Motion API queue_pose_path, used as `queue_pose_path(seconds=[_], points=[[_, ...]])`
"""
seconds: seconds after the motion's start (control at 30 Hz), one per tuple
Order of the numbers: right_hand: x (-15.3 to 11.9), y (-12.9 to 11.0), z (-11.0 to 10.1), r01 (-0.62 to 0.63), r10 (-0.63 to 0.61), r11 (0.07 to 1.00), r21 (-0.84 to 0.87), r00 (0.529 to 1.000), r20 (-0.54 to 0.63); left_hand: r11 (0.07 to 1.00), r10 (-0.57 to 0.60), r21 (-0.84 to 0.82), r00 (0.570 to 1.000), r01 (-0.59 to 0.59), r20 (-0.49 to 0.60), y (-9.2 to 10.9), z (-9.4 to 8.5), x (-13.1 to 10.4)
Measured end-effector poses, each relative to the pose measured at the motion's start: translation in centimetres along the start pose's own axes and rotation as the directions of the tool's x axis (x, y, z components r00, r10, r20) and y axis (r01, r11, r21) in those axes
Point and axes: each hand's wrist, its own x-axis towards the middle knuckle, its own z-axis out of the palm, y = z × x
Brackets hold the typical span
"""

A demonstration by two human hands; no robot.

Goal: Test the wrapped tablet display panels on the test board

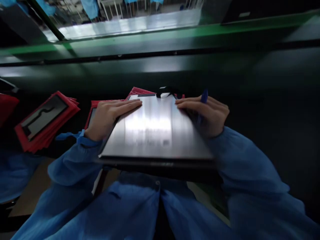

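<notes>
A flat silver panel [152, 128] with a dark edge and a blurred printed label is in front of my body. My left hand [106, 115] grips its left side, fingers lying over the top face and the thumb hidden. On the opposite side, my right hand [208, 113] holds the panel with fingertips on its upper right part. A blue pen [204, 96] is tucked between the fingers of that hand. Beyond the panel's far edge sits a small black piece with a white patch [163, 90]. Glare and motion blur make the label unreadable.
Stacked red sheets or frames [141, 90] lie behind the panel. More red-bordered pieces with grey panels [47, 116] are piled at the left. A blue sleeve [17, 175] of another person shows at lower left. A green-edged ledge [160, 35] runs across the back.
</notes>
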Motion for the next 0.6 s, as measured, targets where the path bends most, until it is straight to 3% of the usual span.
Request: queue_pose_path(seconds=[0.1,0.2,0.3,0.37,0.47,0.6], points=[[-0.4,0.7,1.1,0.082,-0.093,0.992,-0.094,0.988,-0.122,0.949,0.127,0.299,0.989,-0.099,-0.076,-0.5,-0.5,-1.0],[-0.3,1.5,2.1,-0.081,0.087,0.996,0.036,0.972,-0.217,0.863,0.298,0.439,0.953,-0.249,-0.046,-1.1,-0.1,-1.6],[-0.1,2.3,2.4,-0.251,0.284,0.908,0.335,0.957,-0.054,0.841,0.396,0.427,0.915,-0.332,-0.070,-2.3,0.3,-1.8],[0.0,2.8,2.3,-0.368,0.369,0.818,0.442,0.925,0.089,0.878,0.346,0.382,0.933,-0.288,-0.093,-3.7,0.3,-1.9],[0.0,3.3,2.7,-0.482,0.415,0.741,0.469,0.876,0.244,0.946,0.171,0.289,0.984,-0.149,-0.055,-6.7,0.2,-2.6],[-0.3,3.5,4.8,-0.539,0.393,0.769,0.343,0.823,0.410,0.975,0.044,0.217,0.999,-0.043,-0.001,-11.1,1.1,-3.8]])
